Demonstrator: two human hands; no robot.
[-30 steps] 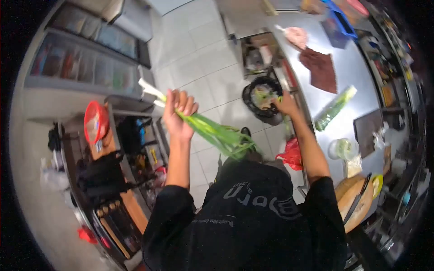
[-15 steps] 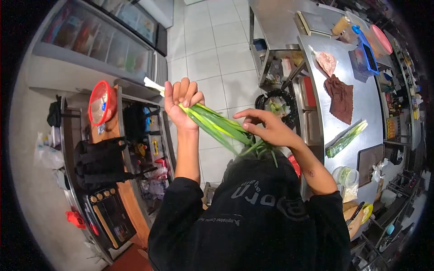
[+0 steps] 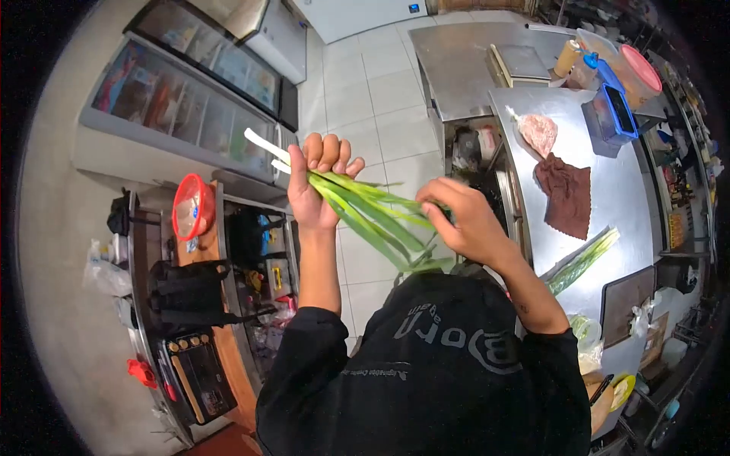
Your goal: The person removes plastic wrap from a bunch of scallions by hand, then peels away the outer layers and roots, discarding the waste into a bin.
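Note:
My left hand (image 3: 323, 178) is closed around a bunch of green onions (image 3: 372, 216), palm turned toward me. Their white stalk ends stick out past the thumb at upper left, and the long green leaves fan down to the right in front of my shirt. My right hand (image 3: 462, 220) is at the leaf end, thumb and fingers closed on a green leaf; the exact pinch point is partly hidden by the fingers. More green onions (image 3: 584, 262) lie on the steel table to the right.
On the steel table (image 3: 517, 178) are a brown cloth (image 3: 564, 196), a bag of pinkish food (image 3: 538, 134), a blue container (image 3: 610, 114) and a dark board (image 3: 628, 304). A red basket (image 3: 194, 207) sits on the left shelf, below a glass-door fridge (image 3: 182, 99).
My right hand has gone from loosely spread fingers over the leaves to pinching one. The leaves are more fanned out. The view has shifted, and the bin beside my right hand is no longer visible.

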